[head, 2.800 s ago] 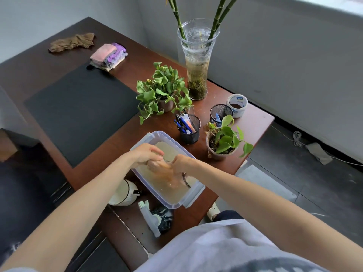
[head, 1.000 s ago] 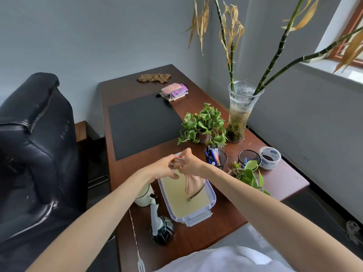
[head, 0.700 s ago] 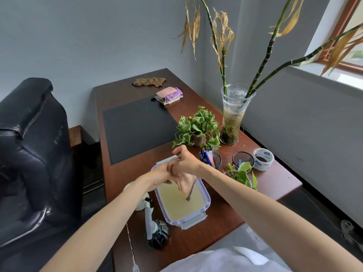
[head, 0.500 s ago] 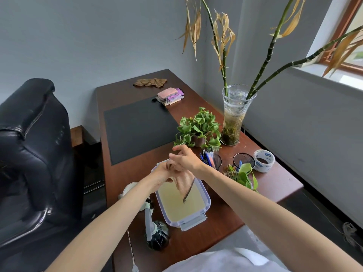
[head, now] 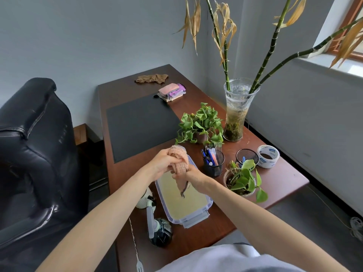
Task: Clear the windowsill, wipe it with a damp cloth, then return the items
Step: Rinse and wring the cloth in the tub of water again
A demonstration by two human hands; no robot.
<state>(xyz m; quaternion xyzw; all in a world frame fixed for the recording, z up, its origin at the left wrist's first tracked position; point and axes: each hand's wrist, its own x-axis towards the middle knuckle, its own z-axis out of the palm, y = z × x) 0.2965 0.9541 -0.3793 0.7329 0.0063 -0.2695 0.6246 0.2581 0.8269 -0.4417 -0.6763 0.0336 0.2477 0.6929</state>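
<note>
Head camera looks down on your two hands, and both are clenched on the cloth [head: 179, 163] above the desk [head: 275, 183]. Your left hand [head: 164, 163] grips the upper part, with a bunched fold of the pinkish, textured fabric rising over its knuckles. Your right hand [head: 193, 176] sits just below and to the right, its fingers curled round the middle of the same cloth. The two hands touch each other around the twisted fabric. Below your right hand a narrow tail with a dark edge hangs straight down over the plastic box [head: 197, 216], which holds yellowish water. You cannot tell whether the tip touches the surface.

That box lies on the near part of the desk, long side running away from you. Just left of it stands a dark spray bottle [head: 159, 230]. To the right are a pen cup [head: 213, 165], a mesh cup [head: 247, 156], a tape roll [head: 268, 156] and a small potted plant [head: 242, 180]. Further back a bushier potted plant [head: 200, 124] stands beside a glass vase [head: 236, 112] of tall bamboo stems. The windowsill [head: 334, 63] runs along the upper right, well apart from the cloth. A black chair [head: 33, 144] stands at your left.
</note>
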